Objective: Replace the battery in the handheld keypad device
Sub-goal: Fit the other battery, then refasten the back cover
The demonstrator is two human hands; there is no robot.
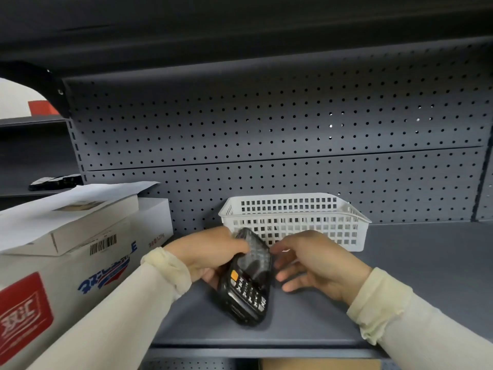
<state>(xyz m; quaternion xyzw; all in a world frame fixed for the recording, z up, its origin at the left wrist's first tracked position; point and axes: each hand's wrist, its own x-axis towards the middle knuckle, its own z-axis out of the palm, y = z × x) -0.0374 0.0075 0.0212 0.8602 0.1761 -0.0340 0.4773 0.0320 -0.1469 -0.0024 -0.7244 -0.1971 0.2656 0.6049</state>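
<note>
A black handheld keypad device (pixel 246 289) with an orange button and white keys is held above the grey shelf (pixel 400 276), keypad facing up and toward me. My left hand (pixel 210 253) grips its upper part, thumb across the screen area. My right hand (pixel 312 263) hovers just to the right of the device with its fingers spread and relaxed, holding nothing. No loose battery is visible.
A white perforated plastic basket (pixel 354 222) stands right behind my hands against the grey pegboard wall (pixel 266 129). Stacked cardboard boxes (pixel 69 257) with a sheet of paper on top fill the shelf's left side. Bare shelf lies to the right.
</note>
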